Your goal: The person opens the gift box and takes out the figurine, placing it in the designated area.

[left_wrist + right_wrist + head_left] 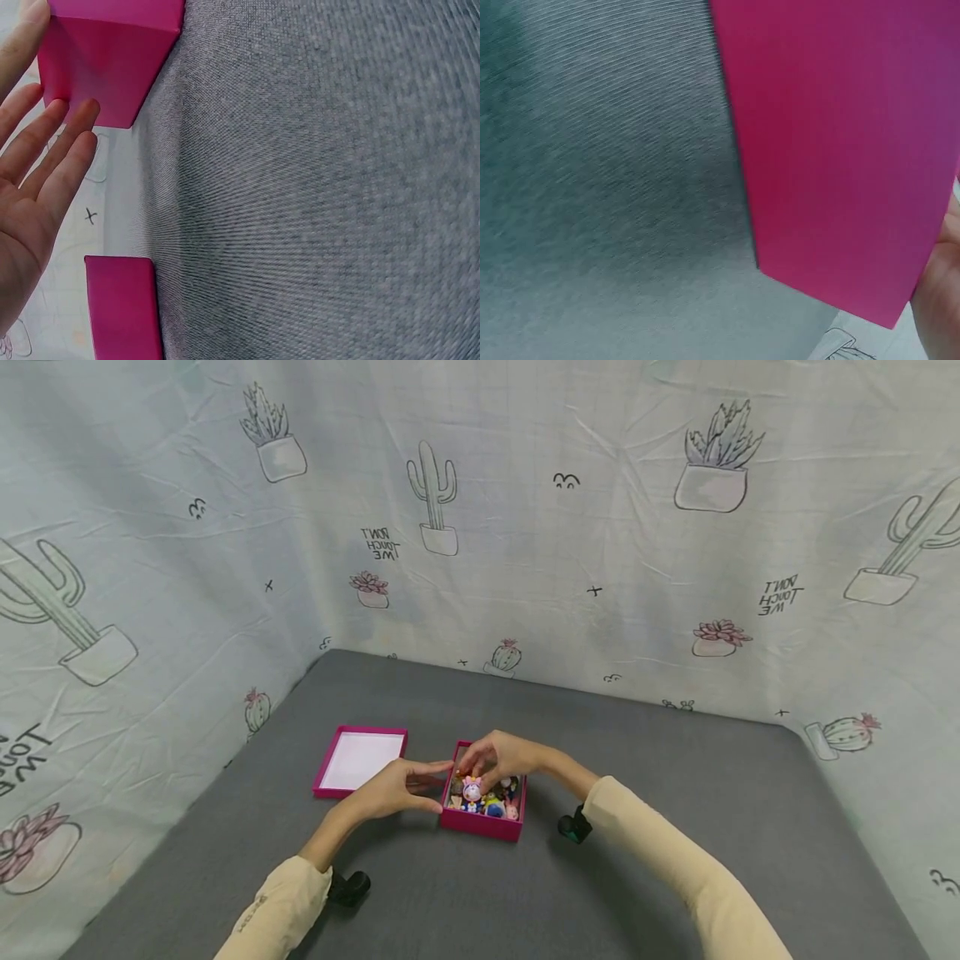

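While the left hand point(399, 788) is straight-fingered, a figurine point(472, 790) sits at the right hand's point(498, 754) fingertips, grip unclear.

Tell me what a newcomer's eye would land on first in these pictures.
Most likely the bright pink box on the grey table, crowded with small colourful figurines, with the right hand reaching into it and the left hand at its left side. Next would come the pink-rimmed lid lying to the left, its white inside facing up. Behind, a pale curtain printed with cactus drawings fills the background.
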`<state>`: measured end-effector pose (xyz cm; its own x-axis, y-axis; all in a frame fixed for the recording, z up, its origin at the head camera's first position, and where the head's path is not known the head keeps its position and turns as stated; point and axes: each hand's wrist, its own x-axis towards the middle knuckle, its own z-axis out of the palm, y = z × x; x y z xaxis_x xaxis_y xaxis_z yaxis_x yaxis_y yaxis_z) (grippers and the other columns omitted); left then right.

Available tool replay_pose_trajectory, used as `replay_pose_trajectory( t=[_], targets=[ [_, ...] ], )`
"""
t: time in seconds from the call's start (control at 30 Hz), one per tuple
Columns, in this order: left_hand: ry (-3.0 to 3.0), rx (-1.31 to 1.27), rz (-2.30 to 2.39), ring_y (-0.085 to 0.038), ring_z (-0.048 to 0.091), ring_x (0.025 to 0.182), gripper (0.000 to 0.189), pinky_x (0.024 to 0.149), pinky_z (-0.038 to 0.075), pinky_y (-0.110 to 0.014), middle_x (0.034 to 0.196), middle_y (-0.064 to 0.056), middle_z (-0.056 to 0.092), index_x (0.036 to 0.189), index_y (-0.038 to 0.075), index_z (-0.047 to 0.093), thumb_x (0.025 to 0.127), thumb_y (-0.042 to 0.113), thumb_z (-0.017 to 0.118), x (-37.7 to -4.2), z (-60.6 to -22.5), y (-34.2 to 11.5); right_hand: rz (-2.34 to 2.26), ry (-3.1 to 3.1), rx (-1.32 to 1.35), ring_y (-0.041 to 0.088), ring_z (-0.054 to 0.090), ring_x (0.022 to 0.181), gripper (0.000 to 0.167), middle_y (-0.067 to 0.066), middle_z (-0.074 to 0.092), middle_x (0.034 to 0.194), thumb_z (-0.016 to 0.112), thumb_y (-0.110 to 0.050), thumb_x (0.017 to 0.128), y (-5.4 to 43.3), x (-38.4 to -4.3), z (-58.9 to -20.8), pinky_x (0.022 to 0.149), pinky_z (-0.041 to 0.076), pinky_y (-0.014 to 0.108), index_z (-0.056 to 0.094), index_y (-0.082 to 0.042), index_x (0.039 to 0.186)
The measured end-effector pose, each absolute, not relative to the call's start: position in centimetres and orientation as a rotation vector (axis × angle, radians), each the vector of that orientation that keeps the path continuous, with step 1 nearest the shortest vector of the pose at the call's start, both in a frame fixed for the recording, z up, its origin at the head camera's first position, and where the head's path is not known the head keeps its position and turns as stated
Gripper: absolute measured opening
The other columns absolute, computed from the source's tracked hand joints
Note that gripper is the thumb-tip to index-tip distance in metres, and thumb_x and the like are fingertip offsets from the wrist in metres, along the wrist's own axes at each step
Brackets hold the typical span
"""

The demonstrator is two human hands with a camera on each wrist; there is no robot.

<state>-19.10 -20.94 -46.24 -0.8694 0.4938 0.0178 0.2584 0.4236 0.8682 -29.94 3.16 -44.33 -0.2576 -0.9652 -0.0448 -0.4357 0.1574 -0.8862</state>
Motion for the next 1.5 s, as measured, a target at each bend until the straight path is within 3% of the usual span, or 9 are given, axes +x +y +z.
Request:
replay_pose_trajectory(
  t=[0.17, 0.33, 0.63, 0.8, 1.0, 1.3, 1.5],
  targets=[
    [2.437, 0.625, 1.421, -0.029, 0.057, 0.119, 0.072, 0.097, 0.048, -0.038, 0.143, -0.012, 0.046, 0.140, 0.003, 0.048, 0.078, 0.021, 0.079, -19.2, -46.2, -20.8, -0.951, 2.036, -1.318, 0.007, 0.067, 0.086, 0.026, 0.010, 0.071, 0.097, 0.076, -0.003, 0.080, 3.6, -29.3, -44.3, 0.077, 0.055, 0.020, 0.069, 0.004, 0.104],
    [2.433, 0.629, 1.421, -0.031, 0.056, 0.119, 0.072, 0.097, 0.048, -0.039, 0.143, -0.015, 0.045, 0.140, 0.001, 0.047, 0.079, 0.021, 0.078, -19.3, -46.2, -20.7, -0.906, 2.173, -1.405, 0.010, 0.069, 0.084, 0.026, 0.010, 0.073, 0.095, 0.075, -0.009, 0.083, 4.2, -28.0, -44.0, 0.074, 0.055, 0.020, 0.071, 0.003, 0.106],
    [2.413, 0.615, 1.452, -0.034, 0.055, 0.120, 0.069, 0.098, 0.047, -0.041, 0.144, -0.018, 0.044, 0.140, -0.001, 0.046, 0.082, 0.018, 0.076, -19.2, -45.9, -20.9, -0.845, 2.380, -1.398, 0.004, 0.057, 0.062, 0.045, 0.009, 0.072, 0.090, 0.084, -0.015, 0.073, 3.9, -25.7, -44.2, 0.057, 0.048, 0.011, 0.070, 0.002, 0.112],
    [2.402, 0.637, 1.461, -0.035, 0.054, 0.120, 0.069, 0.098, 0.047, -0.041, 0.144, -0.019, 0.043, 0.140, -0.002, 0.045, 0.082, 0.017, 0.076, -19.2, -46.1, -20.9, -0.812, 2.507, -1.460, 0.010, 0.067, 0.075, 0.044, 0.012, 0.072, 0.101, 0.086, -0.013, 0.071, 3.6, -25.0, -44.9, 0.063, 0.050, 0.009, 0.071, 0.003, 0.109],
    [2.417, 0.657, 1.451, -0.033, 0.056, 0.119, 0.070, 0.097, 0.048, -0.039, 0.143, -0.019, 0.044, 0.140, -0.002, 0.045, 0.081, 0.019, 0.076, -19.2, -46.0, -20.7, -0.905, 2.498, -1.486, 0.010, 0.068, 0.075, 0.048, 0.011, 0.072, 0.097, 0.083, -0.018, 0.074, 4.1, -25.0, -45.1, 0.063, 0.051, 0.012, 0.067, 0.006, 0.113],
    [2.499, 0.685, 1.363, -0.028, 0.055, 0.121, 0.070, 0.095, 0.049, -0.040, 0.142, -0.013, 0.047, 0.139, 0.003, 0.049, 0.079, 0.023, 0.078, -19.0, -46.1, -20.8, -1.247, 2.474, -1.327, 0.013, 0.065, 0.083, 0.052, 0.007, 0.066, 0.100, 0.081, -0.023, 0.077, 6.4, -25.5, -44.7, 0.075, 0.057, 0.026, 0.065, 0.001, 0.121],
    [2.504, 0.703, 1.360, -0.028, 0.056, 0.119, 0.070, 0.096, 0.049, -0.039, 0.143, -0.013, 0.046, 0.140, 0.003, 0.048, 0.080, 0.024, 0.077, -18.9, -46.5, -20.7, -1.509, 2.346, -1.144, 0.023, 0.063, 0.092, 0.050, 0.012, 0.061, 0.106, 0.080, -0.009, 0.077, 8.0, -25.4, -44.5, 0.083, 0.056, 0.037, 0.063, 0.002, 0.123]
  ],
)
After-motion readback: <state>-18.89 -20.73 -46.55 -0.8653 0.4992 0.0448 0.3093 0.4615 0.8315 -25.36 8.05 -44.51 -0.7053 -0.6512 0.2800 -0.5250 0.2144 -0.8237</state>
